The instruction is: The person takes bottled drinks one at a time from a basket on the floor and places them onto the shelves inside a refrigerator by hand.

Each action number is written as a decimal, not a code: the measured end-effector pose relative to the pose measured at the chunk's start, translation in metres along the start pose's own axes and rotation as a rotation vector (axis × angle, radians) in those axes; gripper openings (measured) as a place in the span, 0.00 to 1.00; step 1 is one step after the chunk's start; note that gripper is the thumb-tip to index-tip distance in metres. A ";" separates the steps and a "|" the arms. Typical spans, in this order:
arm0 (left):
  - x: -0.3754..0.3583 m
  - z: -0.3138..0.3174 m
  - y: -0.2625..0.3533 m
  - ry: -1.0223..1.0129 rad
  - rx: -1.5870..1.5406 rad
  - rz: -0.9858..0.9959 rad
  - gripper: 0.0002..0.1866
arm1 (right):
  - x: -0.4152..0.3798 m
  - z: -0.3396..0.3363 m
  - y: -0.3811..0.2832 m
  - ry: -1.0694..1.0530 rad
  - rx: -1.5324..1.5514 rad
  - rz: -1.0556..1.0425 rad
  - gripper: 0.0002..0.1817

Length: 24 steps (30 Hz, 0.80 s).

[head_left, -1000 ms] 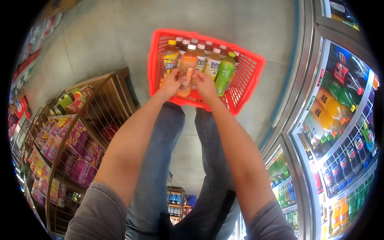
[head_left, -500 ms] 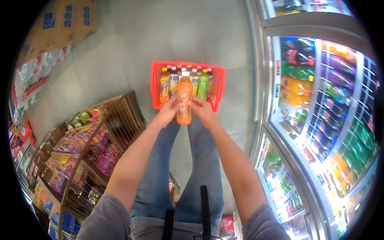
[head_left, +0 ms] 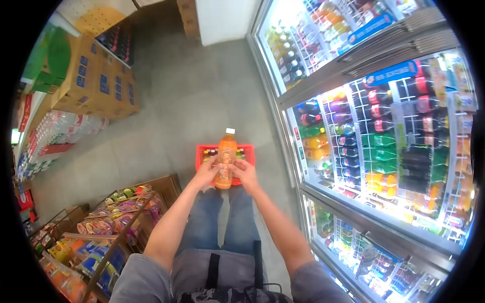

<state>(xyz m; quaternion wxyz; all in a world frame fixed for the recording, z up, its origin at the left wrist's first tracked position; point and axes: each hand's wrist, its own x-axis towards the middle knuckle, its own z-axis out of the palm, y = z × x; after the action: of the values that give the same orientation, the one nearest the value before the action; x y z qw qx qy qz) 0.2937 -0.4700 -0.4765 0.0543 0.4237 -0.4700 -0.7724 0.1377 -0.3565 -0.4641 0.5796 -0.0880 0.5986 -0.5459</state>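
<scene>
An orange juice bottle [head_left: 226, 156] with a white cap is held upright in front of me, its cap pointing away. My left hand [head_left: 208, 172] grips its left side, and my right hand [head_left: 243, 170] closes on it from the right. Beyond and below the bottle, a red shopping basket [head_left: 250, 148] rests on the floor, partly covered by my hands and the bottle. Tops of several bottles show inside the basket, too small here to tell apart.
Lit glass-door drink coolers [head_left: 295, 166] line the right side. Snack racks [head_left: 116, 217] stand at lower left, with stacked cardboard boxes [head_left: 101, 83] and packs of bottled water [head_left: 60, 131] farther up. Grey floor [head_left: 202, 96] stretches ahead.
My view has lifted, showing more of the aisle and coolers. The basket appears smaller and lower. Both hands still hold the orange juice bottle, which now sits lower in view.
</scene>
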 end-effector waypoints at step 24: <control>-0.142 0.261 0.178 -0.781 0.302 0.438 0.25 | -0.301 -0.098 -0.145 0.473 0.129 -0.640 0.23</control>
<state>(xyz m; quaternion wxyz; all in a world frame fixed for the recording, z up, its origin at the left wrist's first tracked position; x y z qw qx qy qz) 0.1434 -0.3222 -0.2018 -0.0272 -0.0045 -0.6408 -0.7672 0.0779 -0.1366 -0.2002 0.2307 -0.1053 0.6224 -0.7404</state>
